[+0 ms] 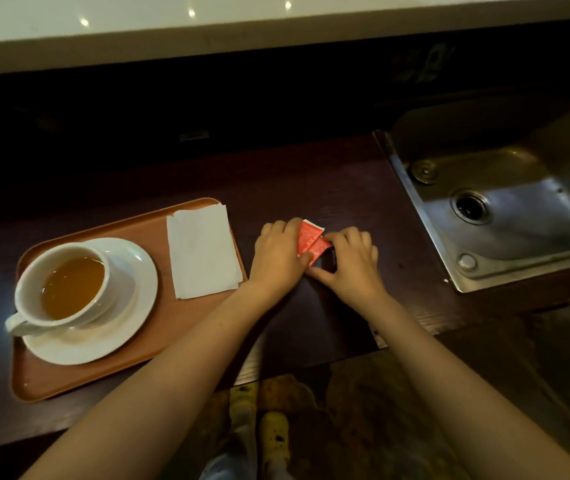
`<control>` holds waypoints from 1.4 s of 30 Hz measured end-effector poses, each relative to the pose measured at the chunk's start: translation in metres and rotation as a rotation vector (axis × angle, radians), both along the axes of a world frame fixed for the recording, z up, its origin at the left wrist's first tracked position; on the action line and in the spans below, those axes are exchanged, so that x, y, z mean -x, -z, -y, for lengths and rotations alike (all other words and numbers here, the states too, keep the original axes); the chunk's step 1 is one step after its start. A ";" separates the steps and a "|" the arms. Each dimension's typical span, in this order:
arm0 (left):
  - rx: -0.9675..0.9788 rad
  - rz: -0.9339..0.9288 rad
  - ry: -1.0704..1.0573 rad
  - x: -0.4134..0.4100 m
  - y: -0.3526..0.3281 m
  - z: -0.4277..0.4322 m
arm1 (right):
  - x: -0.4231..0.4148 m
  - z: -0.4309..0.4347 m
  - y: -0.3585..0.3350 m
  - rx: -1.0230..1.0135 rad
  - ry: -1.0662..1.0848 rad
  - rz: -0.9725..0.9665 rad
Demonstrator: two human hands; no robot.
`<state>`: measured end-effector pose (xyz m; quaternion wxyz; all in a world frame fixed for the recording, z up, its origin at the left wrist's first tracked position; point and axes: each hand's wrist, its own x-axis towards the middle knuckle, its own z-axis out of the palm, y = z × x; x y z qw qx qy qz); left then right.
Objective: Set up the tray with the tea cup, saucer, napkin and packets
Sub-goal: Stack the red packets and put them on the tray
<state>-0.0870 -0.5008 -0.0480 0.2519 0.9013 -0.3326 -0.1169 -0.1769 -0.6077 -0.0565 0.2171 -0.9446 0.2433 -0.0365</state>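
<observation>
An orange-brown tray (145, 233) lies on the dark counter at the left. On it a white cup (34, 275) holding amber tea stands on a white saucer (131, 289), handle toward me. A folded white napkin (202, 252) lies on the tray's right part, its edge over the rim. Right of the tray, red packets (311, 240) stand on edge on the counter between my hands. My left hand (278, 254) grips them from the left, and my right hand (352, 261) pinches their right end. How many packets there are I cannot tell.
A steel sink (519, 202) with a round drain is set into the counter at the right. A raised pale ledge (207, 32) runs along the back. The counter's front edge is near my forearms, with the floor and my shoes below.
</observation>
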 end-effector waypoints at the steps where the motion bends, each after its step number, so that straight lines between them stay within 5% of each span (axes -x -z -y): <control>1: -0.004 0.018 0.032 0.001 0.001 0.000 | 0.000 0.001 0.001 -0.008 -0.013 -0.002; 6: -0.034 0.117 0.113 -0.001 0.004 -0.004 | 0.007 0.020 -0.002 -0.117 -0.095 0.018; 16: -0.069 0.165 0.206 -0.003 -0.004 -0.010 | -0.019 0.042 -0.013 -0.007 -0.333 0.078; 21: 0.083 -0.005 0.111 -0.018 -0.016 -0.014 | -0.031 0.038 -0.021 -0.188 -0.245 0.204; 29: 0.123 -0.143 0.048 -0.034 -0.016 -0.013 | -0.043 0.037 -0.020 -0.425 -0.166 0.131; 33: 0.225 -0.357 -0.049 -0.032 -0.016 -0.017 | -0.042 0.036 -0.018 -0.573 -0.046 0.148; 42: 0.375 -0.523 -0.183 -0.030 -0.020 -0.025 | -0.030 0.022 -0.029 -0.285 -0.456 0.001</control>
